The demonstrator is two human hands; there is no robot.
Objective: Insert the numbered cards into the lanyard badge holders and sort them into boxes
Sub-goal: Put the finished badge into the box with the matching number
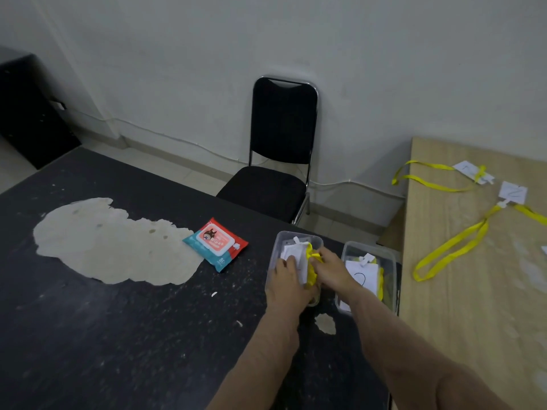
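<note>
Head view: on the worn black table lies a red and teal soft pack of wet wipes, printed "80" at its near corner; the rest of its label is too blurred to read. In the right clear plastic box a white card in a badge holder bears a handwritten "2". On the pale wooden table a second white card, clipped to a long yellow lanyard, shows a mark like "2".

Both forearms reach forward into the left clear plastic box. The left hand lays its fingers close together on a white badge holder inside; the thumb is hidden, so I cannot tell whether it pinches. The right hand curls its fingers round the bunched yellow lanyard beside that holder.
</note>
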